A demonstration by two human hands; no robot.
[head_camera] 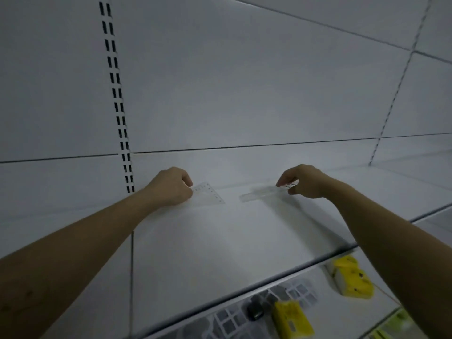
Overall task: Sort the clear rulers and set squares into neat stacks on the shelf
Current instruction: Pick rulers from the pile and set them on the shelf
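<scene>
Set square: head view; a clear triangle lying flat on the white shelf, towards the back, with its left corner at the left hand.
Ruler: a clear strip on the same shelf, just right of the set square and not touching it. Its right end may be slightly raised; cannot confirm.
Left hand: grip closed, fingers curled onto the set square's left corner.
Right hand: grip pinching the ruler's right end between thumb and fingertips.
Handling (judged): thin, light, stiff plastic. Smooth, so likely to slide on the painted shelf. Hard to see against the white surface. May crack if flexed.
Hold point (judged): an end or corner, lifted by the edge, since the flat faces offer no purchase.
Lower shelf: yellow packs sit well below and are not involved.
</scene>
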